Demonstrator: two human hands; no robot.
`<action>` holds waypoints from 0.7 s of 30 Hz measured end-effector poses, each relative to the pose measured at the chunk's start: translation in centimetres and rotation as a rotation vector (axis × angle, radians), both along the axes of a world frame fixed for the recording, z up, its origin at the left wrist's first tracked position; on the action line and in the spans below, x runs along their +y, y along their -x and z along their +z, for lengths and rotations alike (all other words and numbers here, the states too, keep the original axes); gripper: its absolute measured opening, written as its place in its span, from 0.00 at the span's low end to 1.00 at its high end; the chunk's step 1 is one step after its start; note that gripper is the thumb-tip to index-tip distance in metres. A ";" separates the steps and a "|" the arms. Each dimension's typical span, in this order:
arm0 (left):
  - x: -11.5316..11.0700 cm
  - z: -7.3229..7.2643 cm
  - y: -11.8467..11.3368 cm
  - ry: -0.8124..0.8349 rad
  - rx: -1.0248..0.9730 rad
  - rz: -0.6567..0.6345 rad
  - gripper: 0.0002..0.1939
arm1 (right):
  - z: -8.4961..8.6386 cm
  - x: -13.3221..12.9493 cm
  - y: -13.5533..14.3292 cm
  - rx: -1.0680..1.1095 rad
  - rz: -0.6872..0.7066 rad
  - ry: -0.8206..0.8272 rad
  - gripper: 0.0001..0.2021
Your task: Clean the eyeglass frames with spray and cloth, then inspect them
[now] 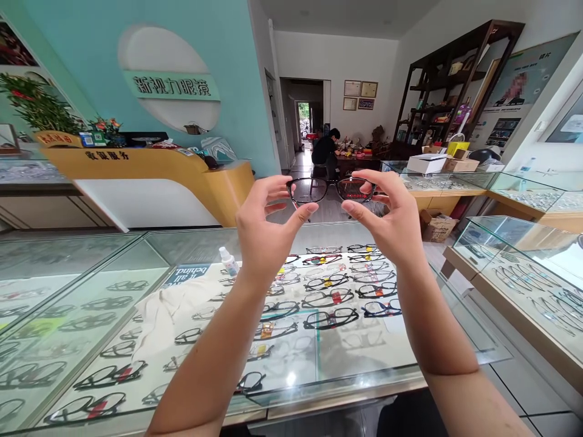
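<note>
The black glasses were up above the glass surface, with the left hand's fingers pinched on 1 end and the right hand's on the other. A loose pinch could have dropped them; pulling too hard could have bent them.

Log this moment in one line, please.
Left hand: grips glasses | right hand: grips their other end | glasses: raised clear of display case | spray bottle: on case
</note>
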State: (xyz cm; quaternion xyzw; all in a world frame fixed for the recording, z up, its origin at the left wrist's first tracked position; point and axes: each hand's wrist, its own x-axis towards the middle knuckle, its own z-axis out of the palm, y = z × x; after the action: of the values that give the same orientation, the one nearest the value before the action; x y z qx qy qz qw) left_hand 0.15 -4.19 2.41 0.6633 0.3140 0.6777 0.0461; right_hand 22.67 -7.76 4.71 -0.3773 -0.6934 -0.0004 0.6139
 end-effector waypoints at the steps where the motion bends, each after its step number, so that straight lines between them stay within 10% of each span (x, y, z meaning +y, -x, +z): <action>1: 0.0 0.0 -0.1 -0.001 -0.009 0.008 0.29 | -0.1 0.1 0.1 0.003 0.003 0.010 0.20; 21: -0.2 -0.5 -1.2 -0.148 -0.085 0.282 0.28 | -2.5 4.7 1.1 0.243 0.307 0.244 0.29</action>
State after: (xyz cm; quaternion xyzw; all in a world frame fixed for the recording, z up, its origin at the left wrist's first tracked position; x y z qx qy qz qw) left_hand 1.35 -4.35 1.92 0.5849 0.3509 0.7262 -0.0854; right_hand 21.57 -3.04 2.17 -0.3359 -0.6586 0.2222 0.6357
